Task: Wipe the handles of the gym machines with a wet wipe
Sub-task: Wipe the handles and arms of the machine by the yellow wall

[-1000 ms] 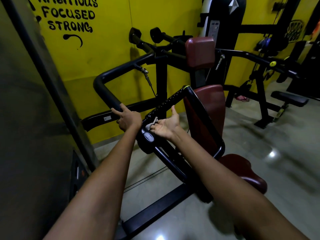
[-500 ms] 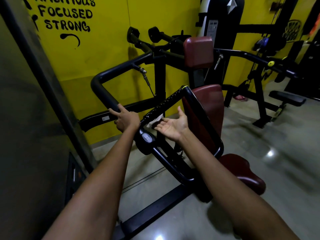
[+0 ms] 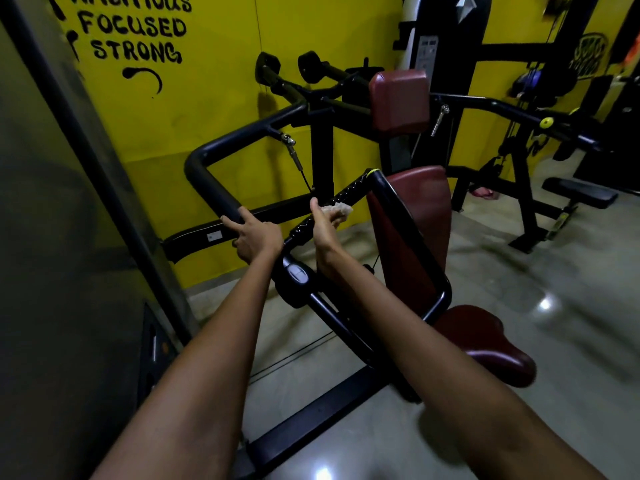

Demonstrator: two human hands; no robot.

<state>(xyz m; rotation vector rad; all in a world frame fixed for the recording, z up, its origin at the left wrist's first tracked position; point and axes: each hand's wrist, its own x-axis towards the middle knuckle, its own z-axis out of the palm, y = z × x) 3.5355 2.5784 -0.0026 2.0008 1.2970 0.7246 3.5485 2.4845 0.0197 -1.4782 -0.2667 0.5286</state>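
A black ribbed handle (image 3: 349, 192) slants up to the right on the gym machine, ending at a yellow ring. My right hand (image 3: 322, 227) is wrapped around its middle with a pale wet wipe (image 3: 337, 211) pressed between palm and grip. Just to the left, my left hand (image 3: 258, 235) clasps the thick black padded bar (image 3: 211, 188). Fingers of both hands are partly hidden behind the bars.
The machine has a maroon backrest (image 3: 414, 216), headrest (image 3: 398, 100) and seat (image 3: 485, 344). A dark weight-stack frame (image 3: 86, 150) stands close on the left. The yellow wall (image 3: 221, 81) is behind. More machines and a bench (image 3: 578, 195) stand at the right on the shiny floor.
My right hand turned from palm-up under the handle to gripping it, and slid up the handle with the wipe. My left hand stayed on the padded bar.
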